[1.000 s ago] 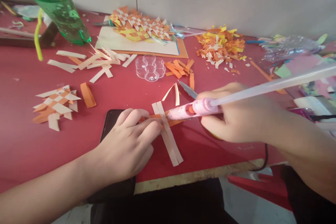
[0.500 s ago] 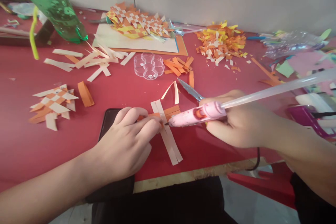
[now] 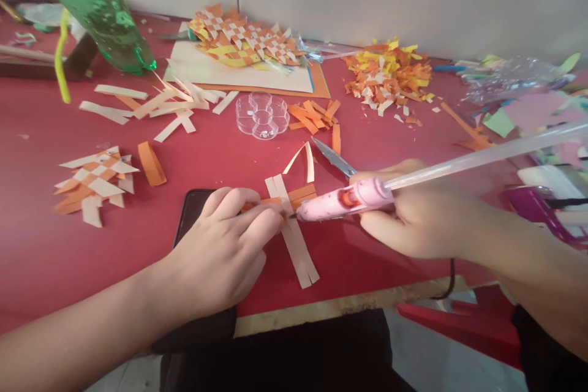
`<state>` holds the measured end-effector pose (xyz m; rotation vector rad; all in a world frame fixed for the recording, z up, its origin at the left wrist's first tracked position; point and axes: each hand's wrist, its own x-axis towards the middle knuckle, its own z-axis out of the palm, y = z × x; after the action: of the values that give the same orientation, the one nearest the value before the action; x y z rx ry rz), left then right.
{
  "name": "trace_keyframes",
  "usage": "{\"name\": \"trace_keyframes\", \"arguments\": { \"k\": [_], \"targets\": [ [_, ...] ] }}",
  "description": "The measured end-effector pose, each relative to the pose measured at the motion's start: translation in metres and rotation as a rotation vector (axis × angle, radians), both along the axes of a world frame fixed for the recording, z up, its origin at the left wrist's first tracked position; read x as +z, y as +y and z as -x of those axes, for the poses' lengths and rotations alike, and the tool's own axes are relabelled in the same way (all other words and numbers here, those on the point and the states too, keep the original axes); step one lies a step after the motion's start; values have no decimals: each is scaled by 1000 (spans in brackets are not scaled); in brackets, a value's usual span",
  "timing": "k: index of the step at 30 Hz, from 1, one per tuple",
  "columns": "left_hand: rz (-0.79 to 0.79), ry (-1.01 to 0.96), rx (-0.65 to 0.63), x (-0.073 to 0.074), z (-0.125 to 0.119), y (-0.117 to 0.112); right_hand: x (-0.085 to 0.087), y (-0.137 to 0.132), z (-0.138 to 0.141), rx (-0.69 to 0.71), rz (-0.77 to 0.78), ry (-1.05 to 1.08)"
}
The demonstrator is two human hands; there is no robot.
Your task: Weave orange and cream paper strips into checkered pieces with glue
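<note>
My right hand (image 3: 408, 214) grips a pink hot glue gun (image 3: 337, 200), a long whitish glue stick (image 3: 487, 153) poking out of its back. The gun's dark nozzle points left, against or just above crossed paper strips. Cream strips (image 3: 298, 251) run lengthwise over orange strips (image 3: 301, 195) on the red table. With fingers bent together, my left hand (image 3: 232, 245) pinches the strips beside the nozzle; its fingertips partly hide the crossing. Scissor blades (image 3: 337, 159) stick out beyond my right hand. Their handles are mostly hidden, so whether that hand holds them I cannot tell.
A black phone (image 3: 190, 211) lies under my left hand. A woven paper fish (image 3: 98, 180) sits at left, a green bottle (image 3: 110, 24) behind it. Farther back are a see-through flower-shaped tray (image 3: 263, 115), loose cream strips (image 3: 160, 101), more woven pieces (image 3: 243, 37) and paper scraps (image 3: 390, 73).
The view has shifted very slightly. Both hands, the glue gun and the strips keep nearly the same places.
</note>
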<state>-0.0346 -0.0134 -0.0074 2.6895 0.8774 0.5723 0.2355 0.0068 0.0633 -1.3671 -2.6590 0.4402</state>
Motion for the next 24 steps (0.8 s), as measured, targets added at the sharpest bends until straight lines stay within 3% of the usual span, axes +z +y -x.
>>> {"name": "trace_keyframes", "arguments": {
  "k": [8,15,21,24],
  "targets": [
    [15,3,-8,0,0,1,2,-4,1,-9,-54,-48],
    [-24,-3,-11,4,-1,1,14,-1,13,69,-182,-154],
    [-11,4,-27,5,0,1,17,0,21,61,-176,-180],
    [5,4,-31,4,0,1,19,0,12,100,-157,-173]
  ]
}}
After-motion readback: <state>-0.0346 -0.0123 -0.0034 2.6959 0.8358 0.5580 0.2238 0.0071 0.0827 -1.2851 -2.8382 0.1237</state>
